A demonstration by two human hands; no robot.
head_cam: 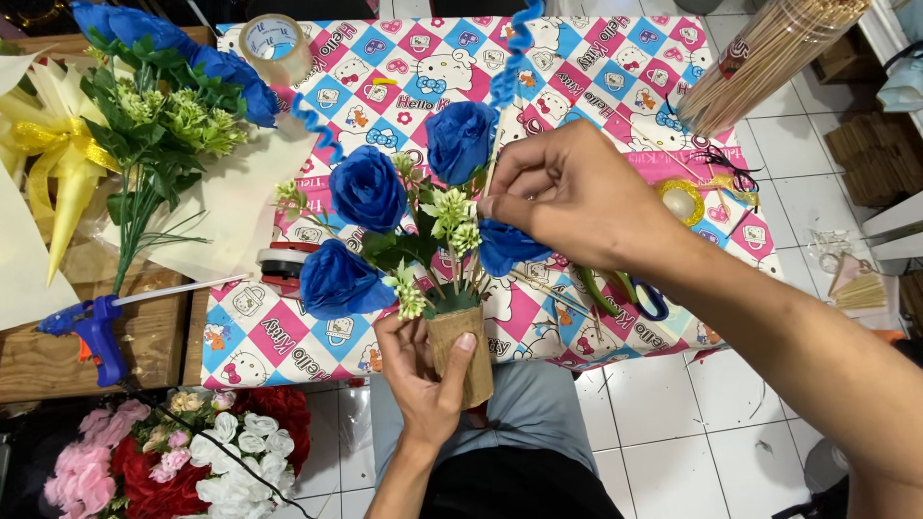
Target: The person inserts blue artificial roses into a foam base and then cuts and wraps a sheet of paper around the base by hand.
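Bouquet (pixel 413 226), blue roses: left hand (pixel 428 370) grip wrapped tight round base wrap (pixel 463 360), right hand (pixel 567 192) pinching stick (pixel 492 163) w/ fingertips—best kept upright, base steady, insert slow.

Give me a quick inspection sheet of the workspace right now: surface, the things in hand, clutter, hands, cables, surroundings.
Surface: table under a pink, blue and white checked cartoon cloth, crowded.
Things in hand: bouquet of blue fabric roses and pale green sprigs, stems bound in a brown wrapped handle.
Clutter: tape roll, blue curly stems, scissors, gold ribbon roll, tape dispenser, bundle of wooden sticks.
Hands: left hand grips the handle from below; right hand pinches a thin stick among the flowers.
Cables: a dark cord runs from the blue glue gun across the flowers below.
Surroundings: white tiled floor, pink, red and white flower bunch, spare blue flowers, cream paper and yellow ribbon.
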